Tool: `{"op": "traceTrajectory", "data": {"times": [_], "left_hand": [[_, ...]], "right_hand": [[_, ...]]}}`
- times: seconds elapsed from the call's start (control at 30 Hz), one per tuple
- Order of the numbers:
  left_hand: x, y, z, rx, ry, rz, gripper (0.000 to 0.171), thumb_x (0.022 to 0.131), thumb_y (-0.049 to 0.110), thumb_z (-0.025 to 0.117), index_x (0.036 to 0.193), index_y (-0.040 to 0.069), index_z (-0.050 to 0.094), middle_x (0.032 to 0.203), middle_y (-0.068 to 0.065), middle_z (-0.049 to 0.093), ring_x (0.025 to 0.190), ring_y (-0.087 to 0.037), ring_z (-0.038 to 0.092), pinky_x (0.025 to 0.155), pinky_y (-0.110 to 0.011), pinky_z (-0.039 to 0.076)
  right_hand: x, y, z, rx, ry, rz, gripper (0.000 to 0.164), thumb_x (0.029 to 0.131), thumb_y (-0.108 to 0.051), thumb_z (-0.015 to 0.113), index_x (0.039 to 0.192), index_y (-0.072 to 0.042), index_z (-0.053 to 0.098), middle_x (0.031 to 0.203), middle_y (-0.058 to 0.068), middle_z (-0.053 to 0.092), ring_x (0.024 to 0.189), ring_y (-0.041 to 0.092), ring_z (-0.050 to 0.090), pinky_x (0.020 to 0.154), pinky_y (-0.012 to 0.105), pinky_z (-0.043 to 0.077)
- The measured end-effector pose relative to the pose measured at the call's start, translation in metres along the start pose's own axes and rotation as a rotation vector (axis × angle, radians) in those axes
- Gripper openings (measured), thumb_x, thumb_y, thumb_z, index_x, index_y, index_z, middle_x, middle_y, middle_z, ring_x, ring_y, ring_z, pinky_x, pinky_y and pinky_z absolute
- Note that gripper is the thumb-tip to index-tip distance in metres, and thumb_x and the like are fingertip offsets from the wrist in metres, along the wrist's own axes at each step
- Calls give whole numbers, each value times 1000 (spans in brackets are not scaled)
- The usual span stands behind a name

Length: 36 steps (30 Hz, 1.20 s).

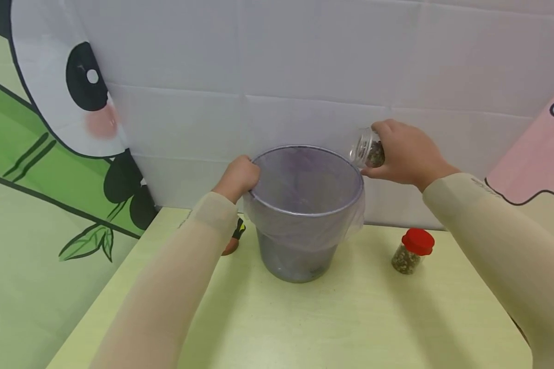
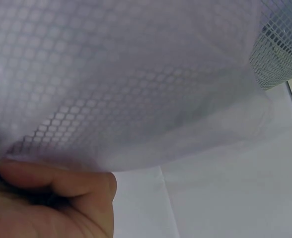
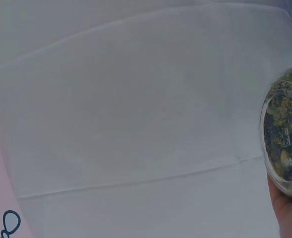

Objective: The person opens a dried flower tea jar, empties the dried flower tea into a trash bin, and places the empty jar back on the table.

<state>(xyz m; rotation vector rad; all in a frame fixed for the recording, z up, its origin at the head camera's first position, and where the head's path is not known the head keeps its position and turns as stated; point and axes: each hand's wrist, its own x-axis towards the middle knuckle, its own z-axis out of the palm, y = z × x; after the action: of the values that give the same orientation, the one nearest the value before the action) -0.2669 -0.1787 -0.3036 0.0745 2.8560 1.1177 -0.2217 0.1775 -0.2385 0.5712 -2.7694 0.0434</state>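
A grey mesh wastebasket [image 1: 295, 264] with a thin translucent bag [image 1: 304, 233] folded over its rim stands in the middle of the table. My left hand [image 1: 239, 177] grips the rim at its left side; in the left wrist view the curled fingers [image 2: 61, 181] sit at the bag's edge. In my right hand [image 1: 406, 154] is a clear jar [image 1: 371, 152], lidless and tipped sideways, its mouth towards the wastebasket's right rim. Dark, speckled dried contents show through the jar's base [image 3: 287, 134] in the right wrist view.
A second jar [image 1: 406, 259] with a red lid [image 1: 418, 241] stands on the pale yellow table [image 1: 281, 328], right of the wastebasket. Partly behind my left forearm lies a small reddish-brown and black object [image 1: 232, 246]. A white sheet [image 1: 180, 123] with cartoon prints hangs close behind.
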Motion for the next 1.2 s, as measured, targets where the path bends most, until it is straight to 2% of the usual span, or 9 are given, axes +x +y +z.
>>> {"op": "traceTrajectory", "data": {"times": [0.17, 0.53, 1.03, 1.2], "left_hand": [[2, 0, -1, -7, 2, -10, 55, 102, 15, 32, 151, -10, 37, 149, -25, 48, 132, -38, 49, 112, -49, 39], [3, -3, 2, 17, 21, 10, 55, 100, 13, 32, 149, -11, 39, 149, -26, 48, 134, -39, 48, 113, -50, 38], [8, -2, 5, 31, 19, 16, 54, 102, 14, 32, 149, -11, 39, 151, -26, 46, 138, -40, 44, 114, -49, 37], [8, -2, 6, 43, 27, 35, 53, 101, 13, 31, 147, -13, 42, 147, -27, 49, 132, -40, 49, 111, -49, 40]], "right_hand": [[4, -4, -2, -92, 4, -83, 89, 80, -42, 85, 143, 6, 45, 137, 26, 53, 121, 46, 53, 103, 61, 42], [7, -5, -2, -250, 22, -225, 86, 78, -37, 88, 139, 6, 45, 132, 25, 55, 123, 46, 52, 108, 61, 38], [11, -3, -6, -303, 42, -317, 81, 75, -29, 91, 136, 4, 47, 129, 23, 57, 121, 43, 54, 108, 60, 39], [13, -1, -6, -334, 66, -358, 83, 73, -28, 93, 135, 4, 48, 127, 23, 58, 119, 43, 55, 107, 59, 41]]}}
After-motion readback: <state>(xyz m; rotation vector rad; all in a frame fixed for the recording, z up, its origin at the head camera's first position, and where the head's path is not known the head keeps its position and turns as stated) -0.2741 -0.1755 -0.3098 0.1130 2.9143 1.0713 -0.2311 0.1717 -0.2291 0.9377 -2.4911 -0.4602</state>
